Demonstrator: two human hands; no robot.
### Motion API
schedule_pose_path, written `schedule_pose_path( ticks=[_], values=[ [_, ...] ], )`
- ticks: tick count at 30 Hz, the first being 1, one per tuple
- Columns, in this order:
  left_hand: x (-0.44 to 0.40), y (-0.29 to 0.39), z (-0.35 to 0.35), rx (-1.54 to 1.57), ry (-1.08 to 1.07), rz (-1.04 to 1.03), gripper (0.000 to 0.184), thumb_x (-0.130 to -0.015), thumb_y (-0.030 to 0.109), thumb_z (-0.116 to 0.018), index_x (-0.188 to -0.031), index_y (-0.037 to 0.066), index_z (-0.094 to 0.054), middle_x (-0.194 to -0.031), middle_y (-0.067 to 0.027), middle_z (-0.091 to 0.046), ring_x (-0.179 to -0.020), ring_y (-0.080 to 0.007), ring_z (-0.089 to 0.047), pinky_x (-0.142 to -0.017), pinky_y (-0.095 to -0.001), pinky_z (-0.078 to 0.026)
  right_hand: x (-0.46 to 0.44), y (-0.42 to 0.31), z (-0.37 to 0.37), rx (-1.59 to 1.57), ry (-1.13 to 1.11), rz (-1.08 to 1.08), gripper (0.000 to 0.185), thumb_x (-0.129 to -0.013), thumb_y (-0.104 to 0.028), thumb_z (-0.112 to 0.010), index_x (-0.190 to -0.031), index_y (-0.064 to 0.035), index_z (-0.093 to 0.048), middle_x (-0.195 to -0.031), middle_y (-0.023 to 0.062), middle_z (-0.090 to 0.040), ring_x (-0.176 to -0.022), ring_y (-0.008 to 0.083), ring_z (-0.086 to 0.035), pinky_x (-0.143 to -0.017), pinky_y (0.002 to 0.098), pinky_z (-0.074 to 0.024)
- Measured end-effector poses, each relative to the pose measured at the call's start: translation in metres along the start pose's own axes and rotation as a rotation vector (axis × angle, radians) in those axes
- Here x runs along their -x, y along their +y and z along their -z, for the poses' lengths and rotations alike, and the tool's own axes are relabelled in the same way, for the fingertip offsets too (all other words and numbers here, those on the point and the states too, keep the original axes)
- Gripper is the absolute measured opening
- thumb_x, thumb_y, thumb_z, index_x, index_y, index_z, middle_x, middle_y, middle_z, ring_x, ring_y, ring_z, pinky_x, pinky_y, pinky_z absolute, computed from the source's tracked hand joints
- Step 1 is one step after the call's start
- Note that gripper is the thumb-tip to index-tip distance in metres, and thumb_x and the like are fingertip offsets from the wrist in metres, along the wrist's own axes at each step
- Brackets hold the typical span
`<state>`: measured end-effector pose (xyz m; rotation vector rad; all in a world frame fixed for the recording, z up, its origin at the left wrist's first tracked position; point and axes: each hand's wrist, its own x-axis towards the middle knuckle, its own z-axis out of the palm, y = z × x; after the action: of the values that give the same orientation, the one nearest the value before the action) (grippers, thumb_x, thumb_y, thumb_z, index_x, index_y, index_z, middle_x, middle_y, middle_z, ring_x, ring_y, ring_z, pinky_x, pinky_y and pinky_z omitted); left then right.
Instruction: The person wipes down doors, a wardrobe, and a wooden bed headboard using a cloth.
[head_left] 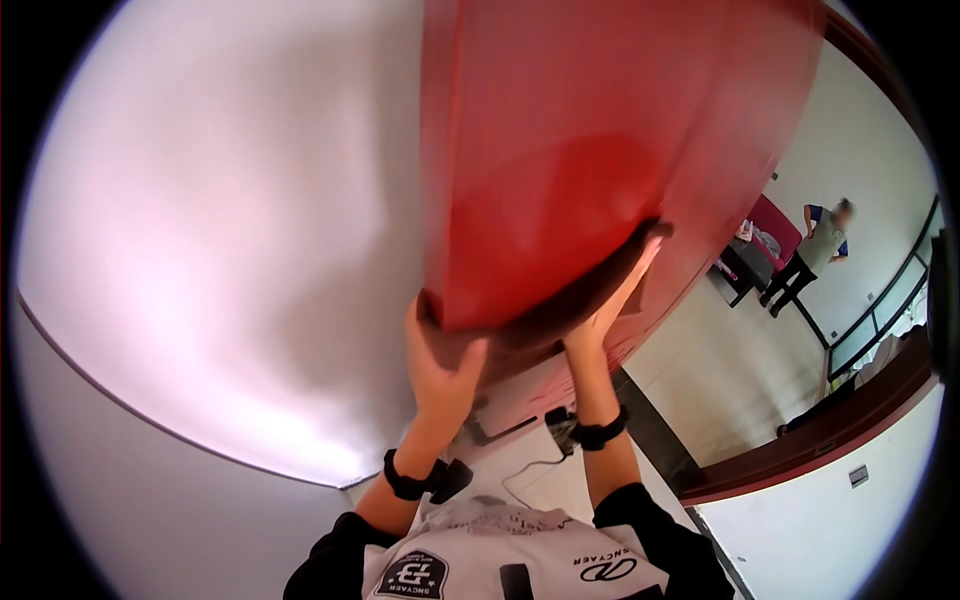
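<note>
In front of me rises a red door [560, 150], its surface smeared by motion. A dark brown cloth [530, 325] runs in a curved band between my two hands against the door. My left hand [447, 365] grips the cloth's left end near the door's edge, thumb apart and fingers partly hidden behind it. My right hand [608, 305] lies along the cloth's right part, fingers stretched upward and close together; its thumb is hidden. Below the hands, a metal door handle [500, 432] sticks out.
A white wall [230, 230] stands close on the left. At right, a dark red door frame [820, 450] borders another room, where a person [822, 245] stands beside a dark table [745, 270] and a magenta chair-like piece [775, 228]. A thin cable [520, 480] hangs near my wrist.
</note>
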<state>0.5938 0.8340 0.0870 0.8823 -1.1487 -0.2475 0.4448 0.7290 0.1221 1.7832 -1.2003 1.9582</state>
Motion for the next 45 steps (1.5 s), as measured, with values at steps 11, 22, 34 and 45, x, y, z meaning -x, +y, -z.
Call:
schedule_pose_path(
  ticks=[11,22,34,45],
  values=[
    [-0.012,-0.033,-0.011,-0.006,-0.114,0.034,0.078,-0.079,0.023,-0.066,-0.135,-0.005,-0.02,-0.137,-0.0198,-0.03,-0.125,-0.0282,-0.033,-0.104,-0.0383,-0.025,-0.017,-0.054,-0.018,-0.643,-0.008,-0.658,0.073,-0.086,-0.049,-0.042,-0.133,0.0033,-0.021,-0.14,0.0245,-0.022,-0.13,0.0336,-0.024,-0.105,0.0435,-0.0186],
    [-0.018,-0.038,0.004,0.001,-0.28,0.074,0.063,-0.083,0.03,-0.058,-0.13,-0.003,-0.032,-0.126,-0.0191,-0.042,-0.118,-0.0272,-0.043,-0.096,-0.0363,-0.035,-0.022,-0.081,-0.02,0.081,-0.255,0.922,0.043,-0.076,-0.025,-0.051,-0.118,-0.0278,-0.06,-0.133,-0.0067,-0.045,-0.13,0.0267,-0.029,-0.11,0.0468,-0.016],
    [-0.075,0.043,0.004,-0.256,-0.028,-0.398,0.093,-0.083,0.047,-0.055,-0.14,-0.007,-0.006,-0.145,-0.0286,-0.01,-0.135,-0.0373,-0.015,-0.105,-0.0448,-0.019,-0.113,-0.08,-0.012,-0.173,-0.121,0.665,0.053,-0.085,-0.017,-0.043,-0.136,-0.0063,-0.037,-0.143,0.0156,-0.03,-0.133,0.0385,-0.02,-0.107,0.0488,-0.014],
    [-0.039,0.053,-0.037,-1.298,0.152,-0.408,0.085,-0.079,0.039,-0.058,-0.14,-0.003,-0.016,-0.145,-0.0272,-0.013,-0.134,-0.0445,-0.013,-0.105,-0.0546,-0.015,-0.095,-0.006,0.0,-0.184,-0.086,0.472,0.06,-0.082,-0.024,-0.049,-0.138,-0.0074,-0.032,-0.144,0.0164,-0.026,-0.133,0.039,-0.021,-0.103,0.0541,-0.0213]
  ],
)
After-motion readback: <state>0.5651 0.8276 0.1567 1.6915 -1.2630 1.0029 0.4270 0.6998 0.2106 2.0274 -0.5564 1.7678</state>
